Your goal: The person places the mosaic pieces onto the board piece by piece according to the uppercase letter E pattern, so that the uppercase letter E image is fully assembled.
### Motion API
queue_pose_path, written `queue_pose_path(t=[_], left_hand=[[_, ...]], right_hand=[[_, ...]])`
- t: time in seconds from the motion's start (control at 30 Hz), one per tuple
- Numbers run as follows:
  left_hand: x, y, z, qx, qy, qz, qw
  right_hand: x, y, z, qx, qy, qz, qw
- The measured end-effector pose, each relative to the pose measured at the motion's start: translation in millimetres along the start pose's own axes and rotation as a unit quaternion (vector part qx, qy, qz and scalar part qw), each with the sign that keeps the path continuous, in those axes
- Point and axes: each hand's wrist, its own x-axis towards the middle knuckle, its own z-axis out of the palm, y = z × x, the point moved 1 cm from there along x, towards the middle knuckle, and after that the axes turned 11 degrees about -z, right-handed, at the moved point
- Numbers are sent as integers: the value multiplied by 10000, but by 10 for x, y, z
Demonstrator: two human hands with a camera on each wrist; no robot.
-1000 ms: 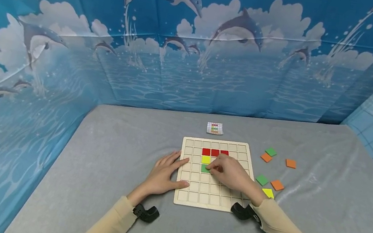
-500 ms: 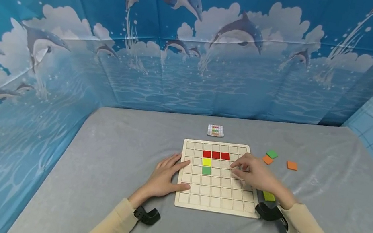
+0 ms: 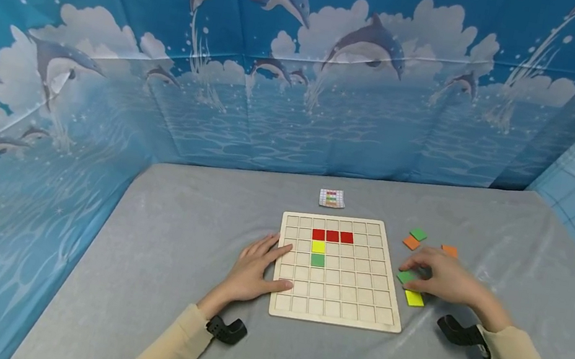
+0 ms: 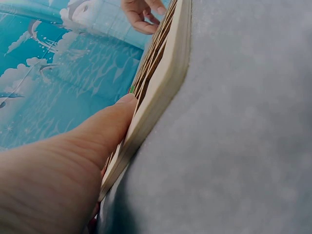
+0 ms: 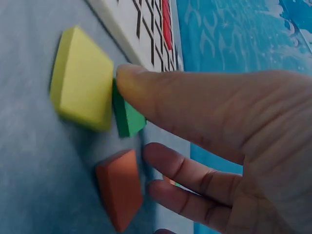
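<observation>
Right grip [image 3: 444,276], half-parted around the green tile [image 3: 404,277], pinch unclear to me, could knock the neighbouring yellow tile [image 3: 414,299] if my thumb swings wide.

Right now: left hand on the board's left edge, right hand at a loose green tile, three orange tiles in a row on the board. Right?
Colour's wrong: the three tiles in a row on the board are red, per the head view. The left hand, right hand and loose green tile are as you say.
</observation>
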Motion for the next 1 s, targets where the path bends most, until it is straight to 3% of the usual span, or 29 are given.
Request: queue_pose_path(t=[0.73, 1.0], left_hand=[[-1, 9, -12, 19, -8, 44, 10000], [2, 8, -13, 11, -1, 54, 10000]], right_hand=[[18, 100, 58, -427, 549, 78, 9975], [45, 75, 80, -238, 784, 145, 9965]])
